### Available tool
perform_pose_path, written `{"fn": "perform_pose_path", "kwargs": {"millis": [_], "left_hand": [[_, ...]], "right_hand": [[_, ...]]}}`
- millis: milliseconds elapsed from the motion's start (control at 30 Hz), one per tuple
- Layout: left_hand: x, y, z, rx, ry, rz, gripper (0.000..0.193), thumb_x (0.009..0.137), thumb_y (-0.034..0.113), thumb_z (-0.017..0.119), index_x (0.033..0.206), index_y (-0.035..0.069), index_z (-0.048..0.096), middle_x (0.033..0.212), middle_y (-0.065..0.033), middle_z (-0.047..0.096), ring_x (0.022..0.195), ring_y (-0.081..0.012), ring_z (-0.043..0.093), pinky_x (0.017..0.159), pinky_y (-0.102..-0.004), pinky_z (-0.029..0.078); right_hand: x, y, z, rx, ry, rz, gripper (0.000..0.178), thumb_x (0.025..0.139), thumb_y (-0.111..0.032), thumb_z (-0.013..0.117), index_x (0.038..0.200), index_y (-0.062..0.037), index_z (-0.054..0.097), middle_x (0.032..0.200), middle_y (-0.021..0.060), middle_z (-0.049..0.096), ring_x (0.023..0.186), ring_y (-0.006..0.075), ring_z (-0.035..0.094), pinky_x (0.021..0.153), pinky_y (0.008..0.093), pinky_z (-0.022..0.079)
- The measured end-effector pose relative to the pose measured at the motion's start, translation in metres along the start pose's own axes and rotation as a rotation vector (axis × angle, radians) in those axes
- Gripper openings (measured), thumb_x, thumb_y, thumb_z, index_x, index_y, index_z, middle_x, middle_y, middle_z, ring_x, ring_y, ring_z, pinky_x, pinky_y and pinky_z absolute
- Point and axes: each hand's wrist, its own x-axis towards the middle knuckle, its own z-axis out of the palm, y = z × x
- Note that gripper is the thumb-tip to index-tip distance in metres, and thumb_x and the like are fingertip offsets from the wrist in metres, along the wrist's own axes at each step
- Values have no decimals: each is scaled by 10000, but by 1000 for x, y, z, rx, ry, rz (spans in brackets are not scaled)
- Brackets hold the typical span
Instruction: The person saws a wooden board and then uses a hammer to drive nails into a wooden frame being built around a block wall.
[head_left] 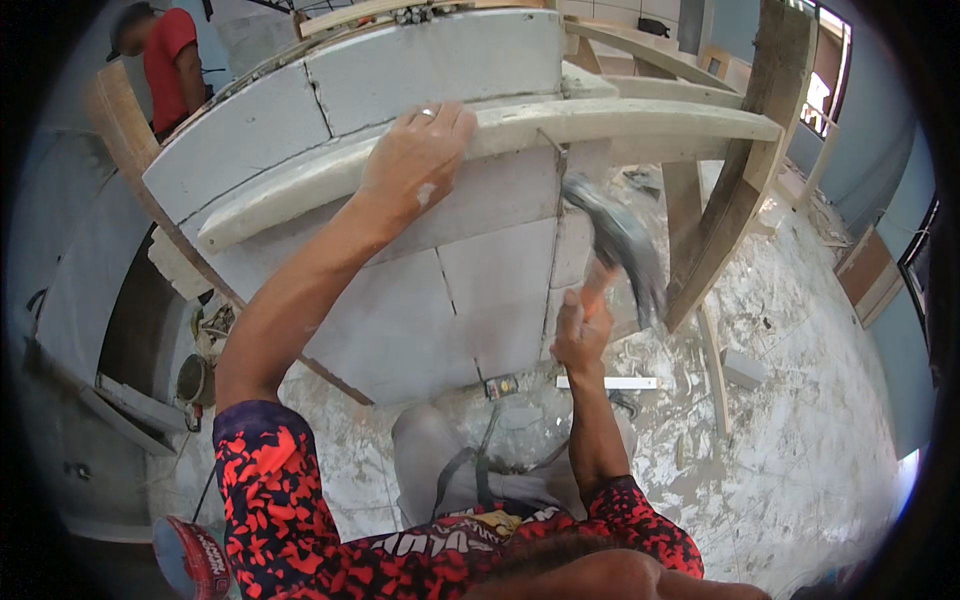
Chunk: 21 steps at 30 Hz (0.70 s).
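Note:
My left hand reaches forward and curls its fingers over the top of a long pale wooden batten. That batten lies across the face of a wall of grey-white blocks. A nail sticks out of it, right of my left hand. Lower right, my right hand is wrapped around the orange handle of a hammer. Motion smears the hammer's dark head, which is below the nail and apart from it.
A slanting timber post stands at the right, another timber at the left. On the floor lie a white strip, a tape measure, a grey block and a bucket. A person in red stands far left.

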Motion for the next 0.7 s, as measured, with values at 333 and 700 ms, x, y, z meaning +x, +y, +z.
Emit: {"fn": "perform_pose_path", "kwargs": {"millis": [333, 700], "left_hand": [[-4, -1, 3, 22, 114, 40, 154, 742, 27, 555, 886, 28, 501, 909, -117, 570, 861, -287, 605, 749, -378, 498], [-10, -2, 3, 14, 63, 28, 161, 732, 30, 549, 885, 27, 499, 885, -110, 562, 854, -285, 601, 738, -380, 501]], "right_hand": [[32, -58, -18, -438, -422, 380, 392, 959, -291, 513, 1169, 39, 494, 929, 175, 624, 829, 325, 592, 742, 353, 474], [16, -49, -25, 577, -21, -513, 241, 944, -225, 523, 791, -40, 546, 728, 87, 535, 683, 233, 523, 623, 328, 446]]}}
